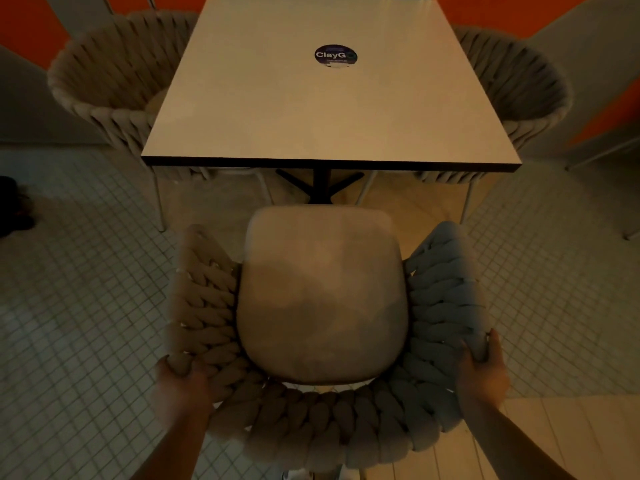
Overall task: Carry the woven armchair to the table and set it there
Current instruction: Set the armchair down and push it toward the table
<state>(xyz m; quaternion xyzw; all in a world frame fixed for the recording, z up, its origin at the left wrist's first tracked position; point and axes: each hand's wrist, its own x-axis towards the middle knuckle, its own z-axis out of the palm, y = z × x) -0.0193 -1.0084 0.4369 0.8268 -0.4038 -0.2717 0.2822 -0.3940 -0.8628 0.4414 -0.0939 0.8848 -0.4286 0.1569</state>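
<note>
The woven armchair (323,407) is right below me, a thick grey braided shell around a pale seat cushion, its open front facing the table. My left hand (180,382) grips the braided rim at the back left. My right hand (483,368) grips the rim at the back right. The square white table (242,109) stands just beyond the chair's front edge, with a round dark sticker near its middle and a black pedestal base beneath. The chair's legs are hidden under its shell.
A matching woven armchair (104,74) sits at the table's left side and another woven armchair (519,81) at its right. Small white floor tiles surround the table. A dark object (14,206) lies at the far left edge.
</note>
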